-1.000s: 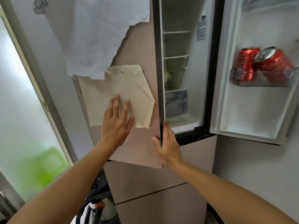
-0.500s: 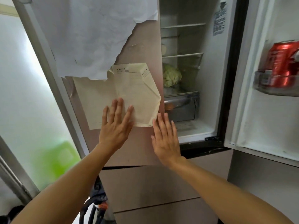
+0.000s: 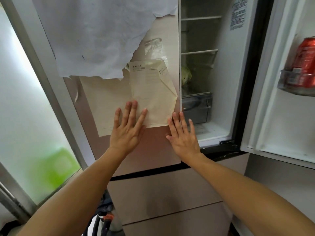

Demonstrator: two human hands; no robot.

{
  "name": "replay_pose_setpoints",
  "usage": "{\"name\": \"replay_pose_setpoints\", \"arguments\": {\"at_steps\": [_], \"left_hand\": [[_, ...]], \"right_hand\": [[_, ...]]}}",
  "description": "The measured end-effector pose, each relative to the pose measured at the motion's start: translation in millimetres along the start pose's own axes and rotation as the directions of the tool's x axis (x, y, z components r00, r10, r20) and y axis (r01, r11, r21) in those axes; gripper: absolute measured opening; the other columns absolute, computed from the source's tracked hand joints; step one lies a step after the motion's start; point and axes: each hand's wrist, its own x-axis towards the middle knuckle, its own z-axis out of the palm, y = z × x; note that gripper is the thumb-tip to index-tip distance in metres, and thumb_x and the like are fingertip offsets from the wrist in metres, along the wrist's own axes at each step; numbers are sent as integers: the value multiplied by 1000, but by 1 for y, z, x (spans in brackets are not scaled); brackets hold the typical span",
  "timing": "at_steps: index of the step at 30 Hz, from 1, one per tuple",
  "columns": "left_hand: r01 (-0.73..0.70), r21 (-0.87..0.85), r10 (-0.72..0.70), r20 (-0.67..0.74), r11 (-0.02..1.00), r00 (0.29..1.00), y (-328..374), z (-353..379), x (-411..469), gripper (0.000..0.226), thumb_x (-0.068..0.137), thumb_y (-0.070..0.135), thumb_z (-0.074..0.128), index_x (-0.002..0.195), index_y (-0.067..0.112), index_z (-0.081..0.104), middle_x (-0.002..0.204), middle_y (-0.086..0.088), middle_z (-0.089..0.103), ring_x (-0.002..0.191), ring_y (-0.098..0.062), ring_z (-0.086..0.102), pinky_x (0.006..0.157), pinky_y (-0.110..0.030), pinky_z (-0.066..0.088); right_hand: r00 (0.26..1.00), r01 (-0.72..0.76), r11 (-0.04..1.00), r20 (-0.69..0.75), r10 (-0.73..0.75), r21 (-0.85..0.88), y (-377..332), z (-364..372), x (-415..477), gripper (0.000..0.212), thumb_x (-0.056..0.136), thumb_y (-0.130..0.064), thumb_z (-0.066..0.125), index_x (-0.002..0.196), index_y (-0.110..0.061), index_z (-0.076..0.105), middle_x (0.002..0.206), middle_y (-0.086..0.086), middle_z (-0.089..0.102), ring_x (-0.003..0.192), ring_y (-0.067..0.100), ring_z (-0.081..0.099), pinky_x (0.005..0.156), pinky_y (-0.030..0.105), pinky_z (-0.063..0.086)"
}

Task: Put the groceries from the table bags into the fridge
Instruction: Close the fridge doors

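Blurred: a green shape (image 3: 56,167) behind the frosted pane, left.
Cut off: the red can (image 3: 305,60), by the right edge.
Half hidden: a pale green leafy vegetable (image 3: 186,75), behind the left door (image 3: 153,149).
Door bin (image 3: 296,87): on the open right door, holds the red can.
Clear drawer (image 3: 197,108): below the vegetable; contents cannot be told.
Left hand (image 3: 127,132): flat, fingers straight, pressing the cream paper (image 3: 151,96) on the left door.
Right hand (image 3: 183,135): flat, fingers spread, against that door's edge, holding nothing.
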Motion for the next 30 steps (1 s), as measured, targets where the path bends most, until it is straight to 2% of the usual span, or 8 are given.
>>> {"name": "replay_pose_setpoints", "arguments": {"at_steps": [7, 12, 15, 18, 21, 24, 28, 30], "left_hand": [[46, -28, -45, 40, 999, 998, 10, -10, 3, 58, 99, 32, 42, 152, 15, 25, 158, -22, 10, 147, -36, 2, 116, -57, 7], [15, -175, -23, -47, 984, 999, 54, -34, 17, 37, 86, 18, 49, 120, 7, 56, 139, -24, 47, 133, -42, 37, 108, -56, 27], [-54, -367, 46, -29, 929, 999, 104, -46, 32, 27, 87, 18, 48, 105, 5, 63, 115, -18, 62, 111, -37, 55, 95, -48, 39], [-48, -538, 102, 71, 841, 992, 163, -54, 50, 28, 86, 24, 44, 98, 10, 65, 97, -8, 63, 91, -28, 58, 82, -38, 40], [-44, -624, 176, 151, 780, 973, 227, -62, 70, 29, 89, 28, 43, 104, 14, 64, 98, -3, 63, 92, -23, 57, 83, -37, 43], [-17, -719, 209, 179, 694, 961, 289, -74, 92, 26, 93, 25, 50, 114, 16, 61, 108, -2, 62, 98, -20, 55, 90, -34, 41], [114, -822, 117, 214, 558, 970, 365, -90, 137, 30, 98, 28, 48, 122, 14, 59, 116, -3, 62, 103, -19, 57, 88, -33, 45], [162, -847, 73, 229, 506, 971, 395, -94, 165, 32, 99, 31, 46, 122, 13, 58, 116, -4, 62, 102, -21, 58, 85, -36, 48]], "right_hand": [[993, -11, 999, 117, 15, -37, -2, -19, 1, 71, 99, -42, 31, 154, -11, -2, 161, 9, -11, 149, 27, -5, 117, 54, 17], [977, -117, 991, 185, 103, 67, 33, -58, -37, 60, 95, -40, 42, 147, -12, 32, 156, 11, 29, 144, 26, 26, 111, 46, 29], [964, -220, 970, 173, 201, 104, 78, -87, -75, 47, 94, -37, 42, 132, -11, 53, 136, 10, 55, 123, 26, 52, 96, 43, 46], [941, -330, 941, 109, 322, 69, 129, -122, -109, 39, 93, -34, 44, 117, -10, 63, 115, 8, 64, 99, 26, 62, 80, 36, 48], [864, -503, 863, 44, 502, 42, 186, -158, -141, 33, 92, -31, 50, 113, -10, 65, 111, 8, 65, 94, 27, 62, 76, 35, 49], [752, -655, 752, -38, 658, 65, 243, -195, -165, 29, 94, -28, 53, 116, -12, 62, 116, 6, 60, 105, 25, 57, 80, 34, 46], [571, -802, 576, -81, 817, 157, 313, -221, -181, 28, 96, -22, 52, 122, -11, 56, 119, 8, 55, 109, 26, 54, 85, 36, 44], [497, -848, 489, -11, 867, 205, 342, -220, -188, 31, 98, -17, 47, 127, -8, 54, 125, 11, 56, 111, 29, 56, 91, 38, 44]]}}
